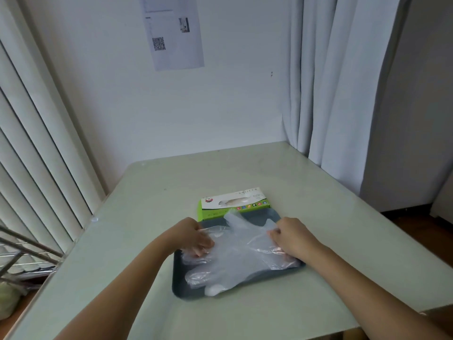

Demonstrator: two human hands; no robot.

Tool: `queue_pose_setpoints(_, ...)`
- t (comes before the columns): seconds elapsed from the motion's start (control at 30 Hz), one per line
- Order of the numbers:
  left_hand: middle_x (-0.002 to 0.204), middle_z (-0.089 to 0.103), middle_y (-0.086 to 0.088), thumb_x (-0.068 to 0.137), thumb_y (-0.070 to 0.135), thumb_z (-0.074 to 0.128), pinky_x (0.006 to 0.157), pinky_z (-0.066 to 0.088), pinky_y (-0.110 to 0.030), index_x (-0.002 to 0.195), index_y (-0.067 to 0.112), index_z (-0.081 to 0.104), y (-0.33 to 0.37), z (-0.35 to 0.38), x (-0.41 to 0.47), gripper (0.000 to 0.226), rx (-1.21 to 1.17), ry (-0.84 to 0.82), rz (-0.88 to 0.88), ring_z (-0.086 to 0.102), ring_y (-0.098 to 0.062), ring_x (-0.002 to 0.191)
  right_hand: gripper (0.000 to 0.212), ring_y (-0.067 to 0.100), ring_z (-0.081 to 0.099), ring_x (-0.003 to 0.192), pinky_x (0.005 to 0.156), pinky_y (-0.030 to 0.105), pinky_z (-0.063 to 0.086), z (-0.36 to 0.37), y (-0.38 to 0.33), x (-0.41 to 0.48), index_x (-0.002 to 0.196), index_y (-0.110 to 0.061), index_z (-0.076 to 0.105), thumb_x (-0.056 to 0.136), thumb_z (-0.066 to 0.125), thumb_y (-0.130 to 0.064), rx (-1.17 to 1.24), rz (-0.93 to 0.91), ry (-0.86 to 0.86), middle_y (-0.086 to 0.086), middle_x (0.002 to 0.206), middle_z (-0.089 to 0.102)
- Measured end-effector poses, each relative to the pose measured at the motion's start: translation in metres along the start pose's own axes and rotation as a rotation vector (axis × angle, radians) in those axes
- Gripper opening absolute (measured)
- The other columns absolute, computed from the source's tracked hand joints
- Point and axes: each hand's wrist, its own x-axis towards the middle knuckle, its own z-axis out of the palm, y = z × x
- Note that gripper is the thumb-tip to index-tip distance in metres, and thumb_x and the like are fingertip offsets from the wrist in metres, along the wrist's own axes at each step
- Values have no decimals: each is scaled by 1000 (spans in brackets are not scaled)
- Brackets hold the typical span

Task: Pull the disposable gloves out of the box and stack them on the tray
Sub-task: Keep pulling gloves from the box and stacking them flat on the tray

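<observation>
A dark grey tray [179, 288] lies on the pale table, and clear disposable gloves [235, 261] are piled on it. Just behind the tray lies a green and white glove box [235, 202], flat on the table. My left hand [193, 235] is at the tray's left side, its fingers curled on the edge of the top glove. My right hand [291, 238] is at the right side and pinches the same plastic film. The top glove stretches between both hands, its far part puffed up above the tray.
The pale green table [245, 173] meets a white wall at the back. White curtains [343, 94] hang at the right, vertical blinds [36, 143] at the left. A metal wire rack [22, 256] stands beyond the table's left edge. A paper sheet [174, 33] hangs on the wall.
</observation>
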Motion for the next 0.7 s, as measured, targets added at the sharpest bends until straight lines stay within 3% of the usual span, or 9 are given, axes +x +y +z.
queue_pose_setpoints(0.1, 62, 68, -3, 81, 14, 71, 54, 54, -21, 84, 3, 64, -4, 3, 3, 13, 20, -6, -14, 64, -14, 52, 37, 25, 45, 63, 46, 26, 27, 2, 0, 2, 57, -15, 31, 91, 47, -20, -33, 7, 14, 2, 60, 39)
queue_pose_setpoints(0.17, 73, 70, -7, 82, 18, 71, 62, 56, -26, 85, 6, 63, -6, 5, 6, 15, 85, 52, -18, 68, -20, 64, 37, 24, 43, 69, 45, 25, 26, 3, 0, 3, 58, -15, 31, 91, 46, -19, -58, 5, 20, 1, 62, 38)
queue_pose_setpoints(0.27, 111, 65, -6, 88, 29, 62, 84, 49, -31, 114, 13, 59, -1, 9, 0, 31, 353, 432, 63, 62, -23, 102, 37, 25, 44, 73, 48, 28, 28, 5, 0, 4, 59, -15, 30, 93, 43, -20, -71, 2, 35, 3, 69, 42)
queue_pose_setpoints(0.33, 129, 55, -4, 93, 30, 55, 95, 41, -30, 132, 16, 48, 11, 22, -12, 42, 363, 577, 252, 52, -22, 117, 37, 26, 45, 75, 52, 29, 30, 7, 0, 2, 60, -16, 30, 94, 42, -21, -81, 5, 55, 6, 78, 46)
queue_pose_setpoints(0.47, 149, 40, -2, 101, 27, 42, 107, 24, -19, 145, 16, 37, 28, 67, -32, 46, 384, 356, 599, 38, -16, 135, 37, 25, 47, 77, 63, 26, 34, 9, -1, 1, 60, -17, 31, 96, 42, -22, -76, 7, 82, 15, 96, 61)
queue_pose_setpoints(0.57, 160, 18, -5, 104, 22, 32, 115, 6, -21, 152, 12, 23, 20, 83, -23, 51, 550, 158, 622, 16, -16, 147, 39, 25, 46, 77, 63, 25, 33, 8, -1, 0, 60, -18, 29, 96, 43, -23, -88, -5, 83, 14, 91, 57)
queue_pose_setpoints(0.7, 163, 1, -2, 105, 32, 24, 118, 0, -32, 155, 16, 5, 8, 83, -14, 55, 653, 26, 536, 1, -18, 149, 36, 24, 47, 77, 53, 28, 32, 2, 0, 2, 61, -16, 33, 93, 48, -24, -70, -22, 19, 6, 79, 51)
